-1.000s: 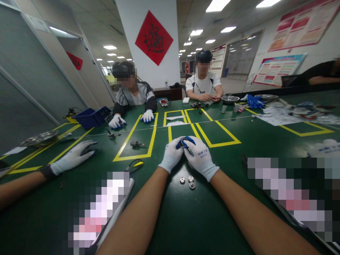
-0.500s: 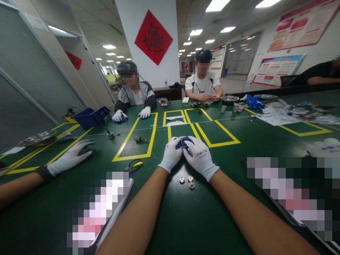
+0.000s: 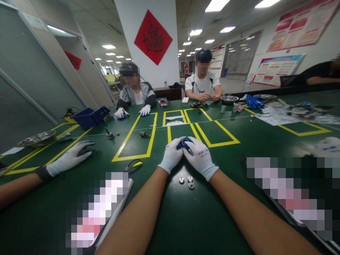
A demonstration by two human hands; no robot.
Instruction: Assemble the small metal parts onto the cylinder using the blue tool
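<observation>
My left hand [image 3: 171, 150], in a white glove with blue fingertips, is closed against my right hand [image 3: 198, 152], gloved alike. Between their fingers sits a small dark ring-shaped part [image 3: 183, 143], which both hands grip; the fingers cover most of it, so its exact kind does not show. Closer to me, between my forearms, three small round silver metal discs [image 3: 190, 185] lie on the green table [image 3: 180, 219]. Each seems to have a raised or pierced centre.
Yellow tape [image 3: 132, 157] marks rectangles on the table; a metal shaft-like part [image 3: 145, 134] lies in one. Co-workers' gloved hands [image 3: 70, 157] are at the left and far side. A blue bin [image 3: 91, 117] stands far left, papers [image 3: 276, 115] far right.
The metal shaft-like part in the taped rectangle has shifted slightly away and turned. The far co-worker's hand at left has moved a little right. My hands stay closed around the dark part.
</observation>
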